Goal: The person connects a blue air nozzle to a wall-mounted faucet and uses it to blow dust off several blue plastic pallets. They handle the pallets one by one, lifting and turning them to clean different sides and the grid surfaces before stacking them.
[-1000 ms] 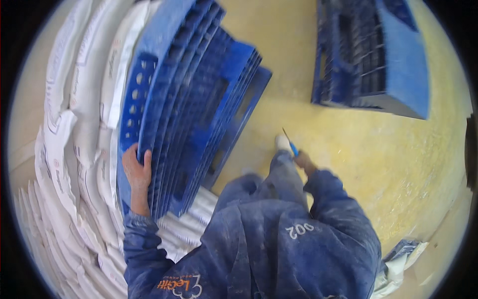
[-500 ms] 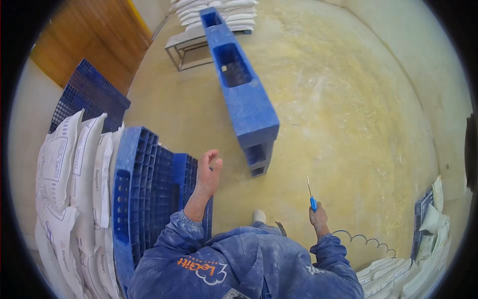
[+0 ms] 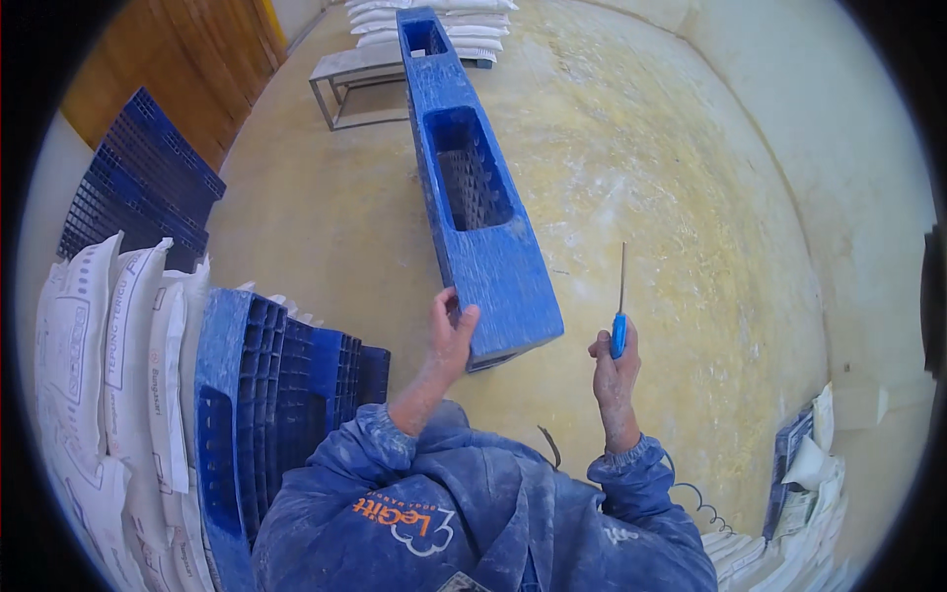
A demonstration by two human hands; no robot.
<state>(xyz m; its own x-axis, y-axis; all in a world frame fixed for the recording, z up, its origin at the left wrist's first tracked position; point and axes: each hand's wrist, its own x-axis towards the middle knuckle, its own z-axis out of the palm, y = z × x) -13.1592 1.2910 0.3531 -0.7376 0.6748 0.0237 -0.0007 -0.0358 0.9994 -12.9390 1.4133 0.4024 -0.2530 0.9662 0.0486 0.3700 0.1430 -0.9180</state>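
A long blue plastic pallet (image 3: pixel 503 286) stands on its edge in front of me, with oval openings along its upturned side. My left hand (image 3: pixel 452 335) is at its near left corner, thumb and fingers apart; whether it touches the pallet I cannot tell. To the right of the pallet, my right hand (image 3: pixel 616 370) is closed around a blue-handled tool (image 3: pixel 619 336) with a long thin metal shaft pointing away from me.
Stacked white sacks (image 3: pixel 79 345) and a second upright blue pallet (image 3: pixel 222 395) stand at my left. A dark blue pallet (image 3: pixel 148 168) leans farther back. Beyond are a metal-framed table (image 3: pixel 355 65) and more sacks (image 3: pixel 483 20). A coiled cord (image 3: pixel 698 501) hangs by my right arm.
I have come closer to the standing pallet. My left hand has moved up to its near corner. My right hand has risen with the tool, whose shaft now points straighter ahead.
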